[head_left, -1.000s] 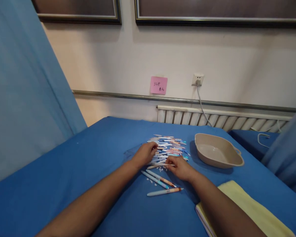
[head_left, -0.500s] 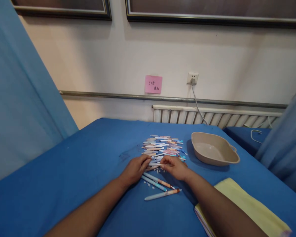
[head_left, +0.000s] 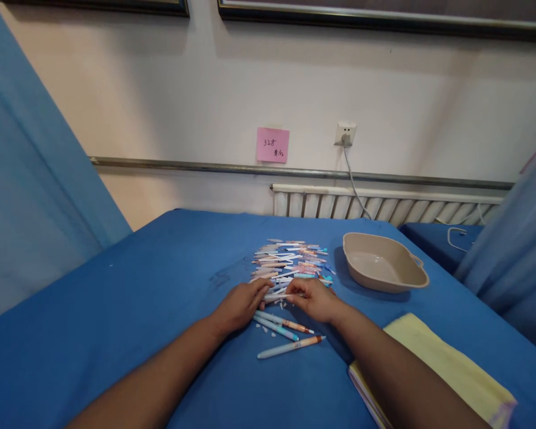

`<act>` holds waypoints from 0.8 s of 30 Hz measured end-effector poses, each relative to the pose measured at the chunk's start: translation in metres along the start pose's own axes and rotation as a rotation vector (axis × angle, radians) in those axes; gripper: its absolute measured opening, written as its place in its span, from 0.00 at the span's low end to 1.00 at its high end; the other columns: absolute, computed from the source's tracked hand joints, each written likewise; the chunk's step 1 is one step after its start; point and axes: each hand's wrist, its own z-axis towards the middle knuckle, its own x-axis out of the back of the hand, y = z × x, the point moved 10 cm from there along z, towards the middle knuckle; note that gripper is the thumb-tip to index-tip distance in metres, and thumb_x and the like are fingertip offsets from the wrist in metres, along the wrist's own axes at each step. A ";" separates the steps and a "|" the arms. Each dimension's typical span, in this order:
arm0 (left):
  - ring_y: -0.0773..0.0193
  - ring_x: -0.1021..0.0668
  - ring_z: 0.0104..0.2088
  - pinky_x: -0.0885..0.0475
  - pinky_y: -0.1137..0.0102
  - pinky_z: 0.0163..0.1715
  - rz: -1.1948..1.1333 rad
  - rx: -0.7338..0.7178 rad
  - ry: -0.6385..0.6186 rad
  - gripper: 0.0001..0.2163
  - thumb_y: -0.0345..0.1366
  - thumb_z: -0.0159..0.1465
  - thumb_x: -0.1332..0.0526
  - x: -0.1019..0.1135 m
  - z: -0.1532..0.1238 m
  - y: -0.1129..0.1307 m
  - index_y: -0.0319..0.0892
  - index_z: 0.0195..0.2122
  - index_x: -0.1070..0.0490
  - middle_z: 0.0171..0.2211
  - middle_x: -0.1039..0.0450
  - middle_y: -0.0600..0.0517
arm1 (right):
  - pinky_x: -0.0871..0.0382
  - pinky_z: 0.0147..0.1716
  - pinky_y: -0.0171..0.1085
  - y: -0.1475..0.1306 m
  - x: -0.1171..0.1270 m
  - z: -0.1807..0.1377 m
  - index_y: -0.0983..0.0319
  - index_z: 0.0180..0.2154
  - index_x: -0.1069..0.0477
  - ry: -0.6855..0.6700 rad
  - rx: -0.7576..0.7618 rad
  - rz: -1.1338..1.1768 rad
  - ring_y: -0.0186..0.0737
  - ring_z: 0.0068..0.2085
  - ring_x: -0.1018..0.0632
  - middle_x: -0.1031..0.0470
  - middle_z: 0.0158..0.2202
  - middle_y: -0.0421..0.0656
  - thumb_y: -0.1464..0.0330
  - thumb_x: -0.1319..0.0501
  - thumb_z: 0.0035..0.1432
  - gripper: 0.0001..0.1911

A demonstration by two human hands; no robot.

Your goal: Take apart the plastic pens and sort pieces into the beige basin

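**Slim white pen (head_left: 277, 296) at the near side of a pen heap (head_left: 307, 270)**

The slim white pen, or pen-like stick, lies almost level across the gap between the two hands. The right hand (head_left: 317, 300) pinches its right end with the fingers. The left hand (head_left: 241, 302) has curled fingers at the other end; whether they grip or only steady it, I cannot tell. Being met at both ends, it probably turns less easily.

Just behind is the pen heap, its pens mostly crosswise and some crossing each other, perhaps so that they are within easy reach. Nearer to the person, two pale blue pens (head_left: 284, 322) lie almost parallel, and one more pen (head_left: 290, 347) slants below them. Small white bits (head_left: 273, 335) are scattered around these.

The tan basin (head_left: 370, 282) stands to the right, beyond the right hand, so it does not block the forearms. A folded yellow towel (head_left: 442, 363) lies partly beneath the right forearm (head_left: 384, 360). All rest on the blue sheet (head_left: 196, 256).
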 end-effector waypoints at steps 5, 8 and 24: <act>0.59 0.26 0.45 0.32 0.66 0.46 -0.007 -0.181 0.163 0.21 0.43 0.62 0.42 0.014 -0.004 0.018 0.43 0.55 0.38 0.49 0.29 0.46 | 0.39 0.29 0.30 0.009 -0.001 0.002 0.63 0.32 0.30 0.031 -0.028 0.096 0.33 0.29 0.29 0.27 0.28 0.37 0.69 0.42 0.56 0.04; 0.59 0.25 0.44 0.32 0.66 0.46 -0.014 -0.160 0.144 0.16 0.41 0.65 0.47 0.010 -0.003 0.015 0.42 0.52 0.35 0.46 0.27 0.47 | 0.40 0.27 0.29 0.013 -0.001 0.004 0.62 0.32 0.30 0.041 -0.024 0.125 0.32 0.28 0.30 0.28 0.26 0.37 0.69 0.41 0.56 0.04; 0.60 0.23 0.34 0.30 0.68 0.37 -0.004 -0.013 0.049 0.17 0.41 0.68 0.54 -0.002 0.003 -0.005 0.43 0.51 0.33 0.32 0.23 0.50 | 0.40 0.30 0.30 0.010 0.003 0.002 0.61 0.34 0.29 0.035 0.008 -0.055 0.34 0.32 0.27 0.26 0.29 0.38 0.68 0.42 0.57 0.05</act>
